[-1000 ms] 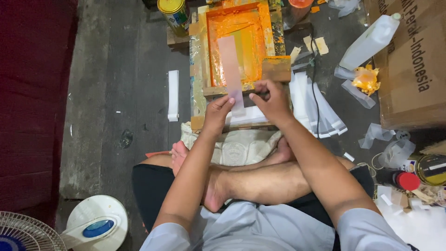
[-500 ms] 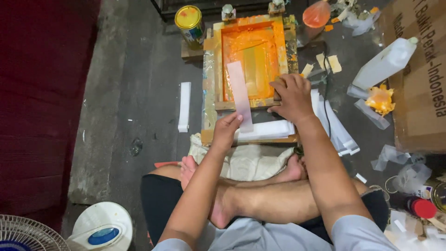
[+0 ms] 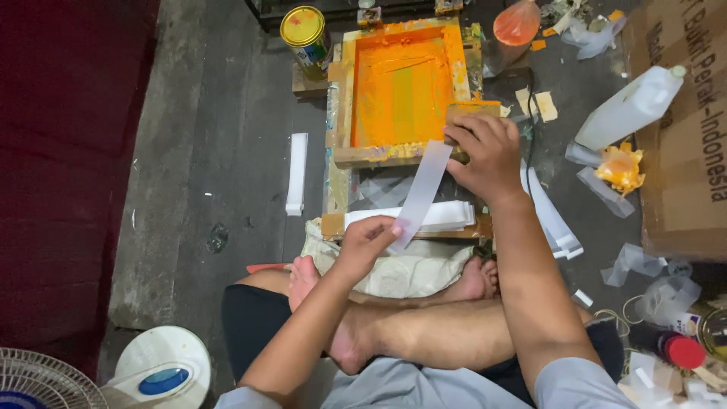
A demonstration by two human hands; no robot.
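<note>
A wooden printing frame [image 3: 344,91] with an orange-inked screen [image 3: 401,91] lies on the floor in front of my crossed legs. My right hand [image 3: 485,151] grips the frame's near right corner and holds it tilted up. My left hand [image 3: 367,242] pinches the lower end of a long white strip [image 3: 424,189] that slants up towards the frame. Under the raised edge lies a stack of white strips [image 3: 447,216] on a board, with a pale cloth [image 3: 401,269] beneath it.
A yellow-lidded paint can [image 3: 304,34] stands at the frame's far left. A loose white strip [image 3: 297,173] lies on the floor to the left. A white plastic jug [image 3: 628,106], a cardboard box [image 3: 685,129] and plastic scraps sit right. A fan [image 3: 113,375] is at bottom left.
My right hand shifted to the frame's right corner and lifted its near edge. My left hand drew the white strip out from under the frame toward me.
</note>
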